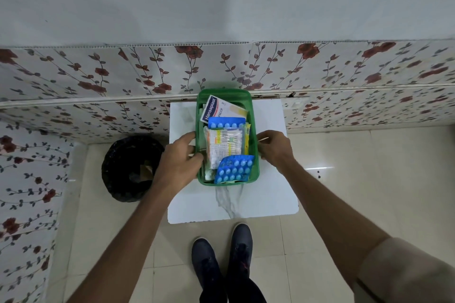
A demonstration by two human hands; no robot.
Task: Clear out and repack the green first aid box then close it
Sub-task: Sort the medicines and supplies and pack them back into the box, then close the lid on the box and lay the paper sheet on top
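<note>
The green first aid box (pixel 203 181) stands open on a small white table (pixel 268 194), its lid (pixel 224 92) raised at the far end against the wall. Inside lie a Hansaplast plaster pack (pixel 212 109), a blue blister strip (pixel 226 122), a clear packet of cotton swabs (pixel 225 146) and a second blue blister pack (pixel 235 168) at the near end. My left hand (pixel 178 163) grips the box's left wall, thumb over the rim. My right hand (pixel 275 147) is curled against the right wall.
A black bin (pixel 128 167) lined with a bag sits on the floor left of the table. A flowered wall panel (pixel 98 76) runs right behind the table. My two dark shoes (pixel 221 261) stand on the tiled floor at the table's near edge.
</note>
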